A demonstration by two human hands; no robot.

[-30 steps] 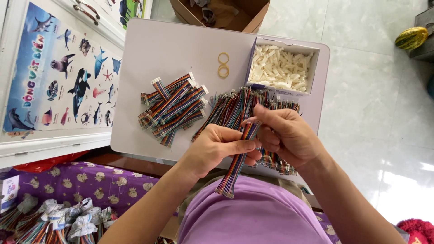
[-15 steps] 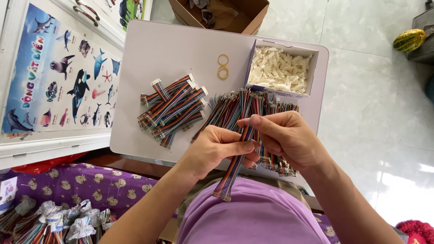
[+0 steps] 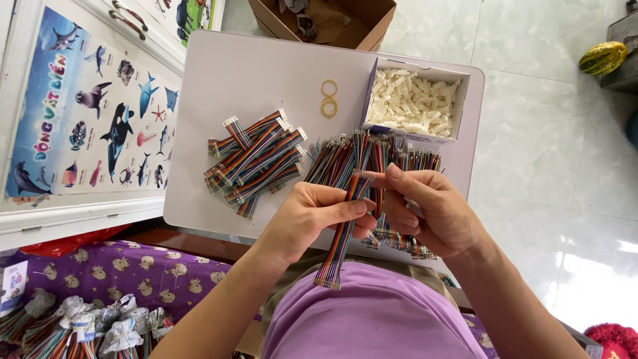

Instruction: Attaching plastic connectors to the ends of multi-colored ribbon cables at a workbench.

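Held over the near edge of the white table [image 3: 266, 73]: one flat rainbow ribbon cable [image 3: 335, 256], pinched between both hands. Left hand [image 3: 312, 213] closed on it from the left, thumb and forefinger clamping the strip a little below its top end. Right hand [image 3: 432, 213] closed in from the right, fingertips meeting the same top end, where the bare wire tips sit; cannot tell whether something small is also tucked in those fingers. Runs long and steep, top end far from the body and tilted slightly right, bottom end hanging free toward the purple shirt [image 3: 372, 319], down and slightly left of both grips. Nearly the whole length below the left-hand pinch, only a short stub above it, and that stub just beside the right fingertips. Just beyond the hands, a loose heap of unfinished cables [image 3: 345, 153], fanned across the table. Left of that, apart from it, a stack of cables with connectors [image 3: 256, 159]. Past the right hand, an open box of white plastic connectors [image 3: 412, 103], with two rubber bands [image 3: 329, 98] beside its left wall.
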